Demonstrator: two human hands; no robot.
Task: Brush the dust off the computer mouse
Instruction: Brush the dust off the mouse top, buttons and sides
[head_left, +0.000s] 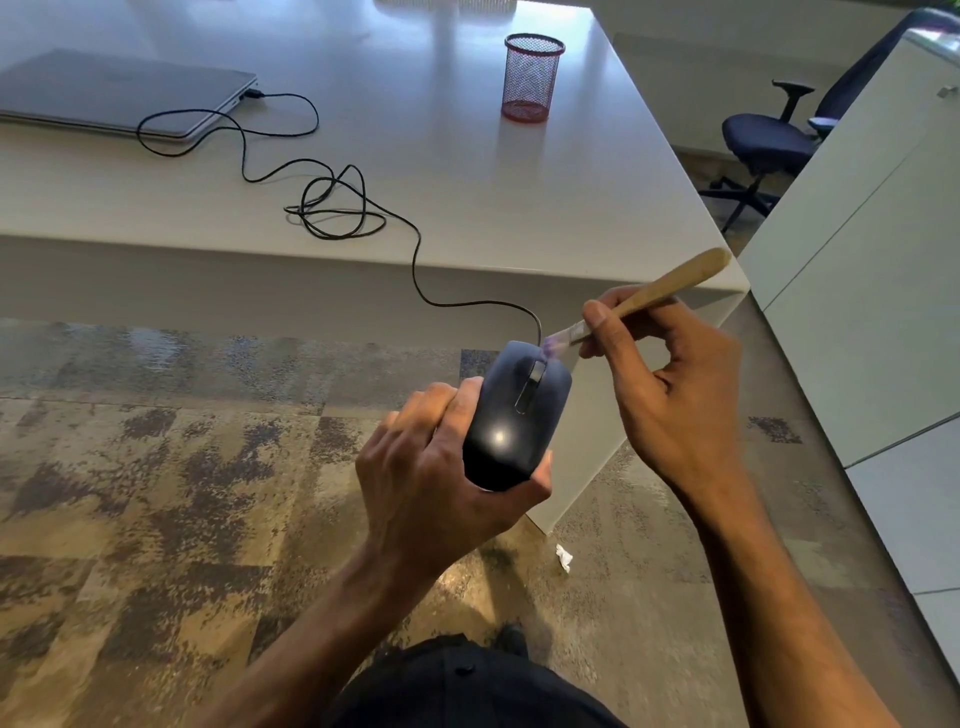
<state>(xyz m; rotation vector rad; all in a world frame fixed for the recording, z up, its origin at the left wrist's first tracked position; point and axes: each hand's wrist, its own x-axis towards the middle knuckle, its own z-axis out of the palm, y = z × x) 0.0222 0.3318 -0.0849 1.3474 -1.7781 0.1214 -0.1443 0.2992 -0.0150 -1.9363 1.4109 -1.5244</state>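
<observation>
The left hand (441, 467) grips a shiny black mouse (514, 415) in the air, below the desk (467, 182) edge. At two o'clock, the right hand (675, 384) pinches a wooden brush (649, 296), bristles touching the mouse's front.

- Single head-worn view, sitting above the person, looking forward and steeply down.
- Wide-angle lens is bending the worktop (519, 218) edges.
- Camera is sitting close to both hands at frame centre; floor (156, 493) is filling the lower half.
- Far end is taking in the worktop top and an office chair (769, 137) at upper right.
- No second view sharing the scene.
</observation>
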